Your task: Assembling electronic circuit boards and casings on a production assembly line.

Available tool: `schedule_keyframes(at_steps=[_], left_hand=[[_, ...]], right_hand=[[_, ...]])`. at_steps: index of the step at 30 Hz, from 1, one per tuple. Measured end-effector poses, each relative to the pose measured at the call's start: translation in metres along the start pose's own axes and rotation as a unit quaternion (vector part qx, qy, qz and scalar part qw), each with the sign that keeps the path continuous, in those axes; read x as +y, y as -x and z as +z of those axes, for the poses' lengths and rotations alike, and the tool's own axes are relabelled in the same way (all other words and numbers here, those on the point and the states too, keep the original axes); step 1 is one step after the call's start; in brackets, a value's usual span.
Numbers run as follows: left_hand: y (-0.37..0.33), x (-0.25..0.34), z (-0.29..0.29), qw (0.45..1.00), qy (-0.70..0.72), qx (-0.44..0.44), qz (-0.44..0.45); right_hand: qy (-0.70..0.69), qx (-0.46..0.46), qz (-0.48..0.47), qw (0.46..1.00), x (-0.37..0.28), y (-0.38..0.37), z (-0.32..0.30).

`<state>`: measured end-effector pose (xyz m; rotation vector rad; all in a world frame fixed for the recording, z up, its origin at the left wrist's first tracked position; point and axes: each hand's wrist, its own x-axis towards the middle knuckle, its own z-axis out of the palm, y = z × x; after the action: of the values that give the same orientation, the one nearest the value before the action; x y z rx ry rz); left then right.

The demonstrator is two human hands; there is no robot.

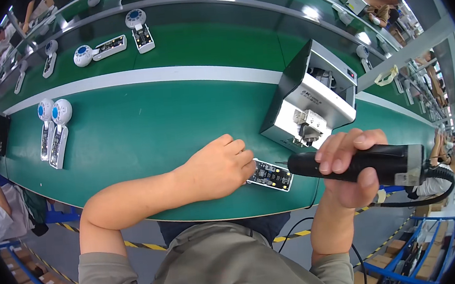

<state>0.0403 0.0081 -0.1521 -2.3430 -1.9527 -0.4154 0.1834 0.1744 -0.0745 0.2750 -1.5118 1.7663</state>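
Slippage is looking like the main risk: the right hand [347, 154] is wrapping fingers and thumb around a black powered screwdriver [394, 162], whose thin bit [282, 162] is pointing toward the left hand [221, 167]. That hand's fingers are curling at the left end of a circuit board [273, 176], which is lying on the green surface [161, 131] before the person; whether they are pinching it or only pressing, I cannot tell. A loose hold could be letting the board pivot, with the bit then scraping components or catching knuckles. The black cable [449, 178] is looping at the right, so a snag could be tugging the aim off. The boxy machine [288, 96] is standing just beyond, within reach of a careless swing.
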Motion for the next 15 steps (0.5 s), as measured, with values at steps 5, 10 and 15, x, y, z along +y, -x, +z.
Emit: schedule_keyframes(at_steps=[5,10,15], left_hand=[[0.002,0.000,0.002,1.000,-0.001,0.017,0.002],[0.003,0.000,0.000,1.000,0.003,0.016,-0.002],[0.002,-0.003,0.006,0.997,-0.003,0.072,0.007]], right_hand=[[0.000,-0.039,0.016,0.999,0.023,0.006,0.001],[0.004,-0.052,0.029,0.998,0.028,0.004,0.004],[-0.011,-0.013,0.042,0.999,0.030,0.001,0.016]])
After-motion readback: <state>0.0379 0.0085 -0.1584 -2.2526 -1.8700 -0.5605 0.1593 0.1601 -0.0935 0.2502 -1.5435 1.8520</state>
